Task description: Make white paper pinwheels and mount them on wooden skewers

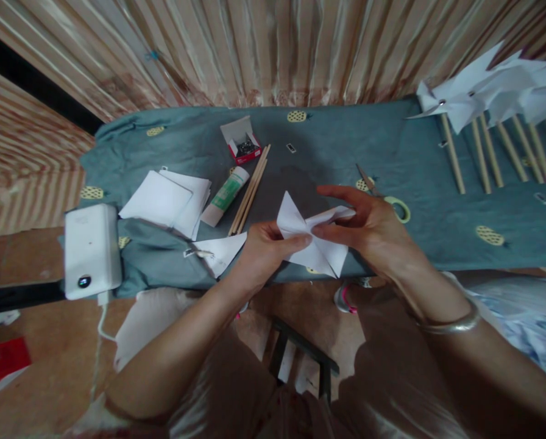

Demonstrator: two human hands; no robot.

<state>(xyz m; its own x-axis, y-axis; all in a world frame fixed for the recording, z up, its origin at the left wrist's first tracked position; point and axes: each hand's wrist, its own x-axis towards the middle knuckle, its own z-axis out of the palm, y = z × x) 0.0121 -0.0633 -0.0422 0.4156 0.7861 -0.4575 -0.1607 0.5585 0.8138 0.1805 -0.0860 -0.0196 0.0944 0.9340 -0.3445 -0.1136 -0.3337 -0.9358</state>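
A white paper pinwheel [321,250], its corners partly folded in, is held above the near edge of the table. My left hand [268,247] pinches it, with the thumb pressed near the middle of the sheet. On its other side, my right hand [368,225] grips a folded flap between thumb and fingers; the index finger sticks out away from the paper. Beneath my left wrist a cut white paper piece [225,251] lies on the cloth. Scissors [396,207] with pale green handles rest just beyond my right hand.
Left of centre lie a stack of white paper [163,198], a green-and-white glue stick [227,194], several wooden sticks [251,189] and an open red box of pins [243,146]. A white power bank [92,250] sits at the left edge. Finished pinwheels [478,91] lie far right.
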